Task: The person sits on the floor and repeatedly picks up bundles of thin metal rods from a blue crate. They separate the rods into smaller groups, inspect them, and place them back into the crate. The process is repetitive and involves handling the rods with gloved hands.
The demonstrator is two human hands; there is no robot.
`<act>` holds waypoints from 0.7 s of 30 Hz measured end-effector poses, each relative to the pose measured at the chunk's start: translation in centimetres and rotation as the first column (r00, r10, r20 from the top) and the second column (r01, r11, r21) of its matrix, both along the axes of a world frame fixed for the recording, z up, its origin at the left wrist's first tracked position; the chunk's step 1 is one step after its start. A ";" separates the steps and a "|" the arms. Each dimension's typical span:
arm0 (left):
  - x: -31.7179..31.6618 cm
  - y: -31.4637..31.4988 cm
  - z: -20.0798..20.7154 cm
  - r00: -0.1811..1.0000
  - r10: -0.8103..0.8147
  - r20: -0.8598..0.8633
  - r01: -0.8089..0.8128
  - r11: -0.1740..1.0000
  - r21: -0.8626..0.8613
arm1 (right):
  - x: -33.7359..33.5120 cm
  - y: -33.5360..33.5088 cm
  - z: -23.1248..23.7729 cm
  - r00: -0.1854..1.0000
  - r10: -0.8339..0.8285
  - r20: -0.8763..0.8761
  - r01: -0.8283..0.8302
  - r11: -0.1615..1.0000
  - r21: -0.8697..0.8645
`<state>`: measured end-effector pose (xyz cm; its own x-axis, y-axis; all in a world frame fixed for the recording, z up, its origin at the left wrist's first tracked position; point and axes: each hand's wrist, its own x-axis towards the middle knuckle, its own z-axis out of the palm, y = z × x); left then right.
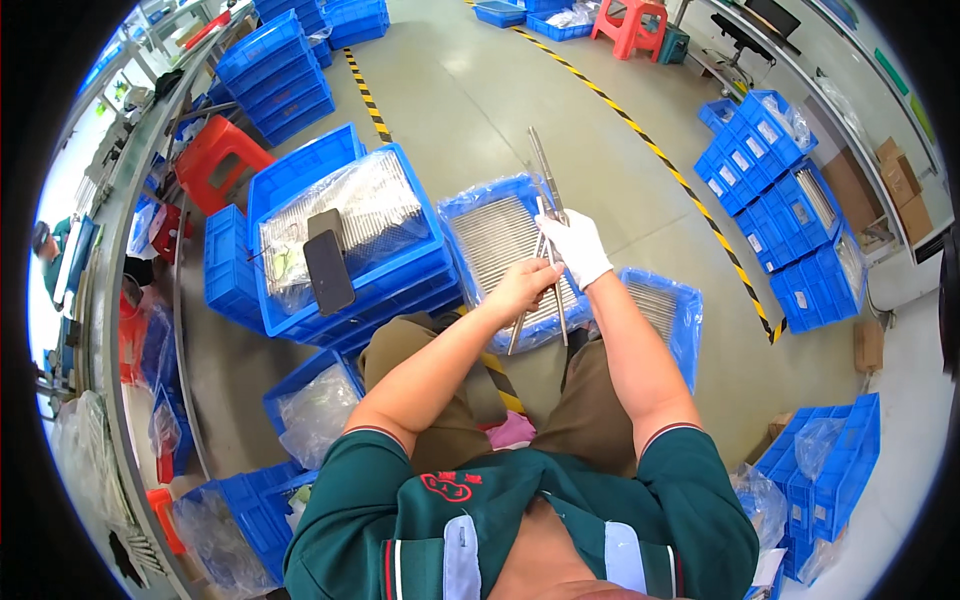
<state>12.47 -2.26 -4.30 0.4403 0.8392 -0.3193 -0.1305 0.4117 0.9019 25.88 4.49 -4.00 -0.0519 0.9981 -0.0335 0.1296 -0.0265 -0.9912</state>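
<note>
My right hand (578, 246), in a white glove, is closed around a few slim silver metal rods (543, 165) that point up and away from me. My bare left hand (526, 287) sits just below and to the left, its fingers pinched on the lower part of the rods. Their lower ends spread apart toward my knees; the exact count is hard to make out. Beneath both hands is a blue crate (450, 205) lined with clear plastic, filled with rows of similar rods (492, 240).
Left of me, stacked blue crates (425, 270) hold bagged rods, with a black phone (328, 272) on top. Another rod-filled crate (690, 340) stands by my right knee. Red stools (215, 160), more crate stacks (765, 150) and a long bench (120, 300) surround the floor area.
</note>
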 end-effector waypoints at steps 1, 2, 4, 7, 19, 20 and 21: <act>0.1 -0.3 0.1 1.000 0.011 -0.012 -0.011 1.000 0.013 | 0.0 0.3 -0.4 0.997 -0.066 0.037 0.063 0.996 0.062; 0.1 -0.6 0.1 0.997 0.011 0.075 -0.011 1.000 -0.001 | 0.1 0.7 -0.7 0.989 -0.133 0.068 0.124 0.984 0.126; -0.2 -0.2 0.8 0.995 0.068 0.073 -0.072 0.996 0.046 | 0.7 1.4 -0.6 0.969 -0.204 -0.141 0.205 0.979 -0.013; 0.2 0.2 0.9 0.993 0.075 -0.096 -0.046 0.962 0.270 | 1.0 2.6 -1.1 0.919 -0.351 -0.181 0.356 0.935 -0.008; -4.0 2.0 1.3 0.885 0.065 0.461 -0.004 0.991 -0.132 | 2.0 0.9 0.0 0.863 -0.148 -0.483 0.012 0.962 -0.274; -3.9 2.2 1.0 0.841 0.057 0.538 0.034 0.987 -0.156 | 0.9 0.5 -0.2 0.883 -0.159 -0.441 0.041 0.963 -0.265; -3.9 2.4 0.4 0.832 0.023 0.554 0.069 0.987 -0.145 | -0.4 -0.2 0.4 0.901 -0.169 -0.400 0.066 0.964 -0.258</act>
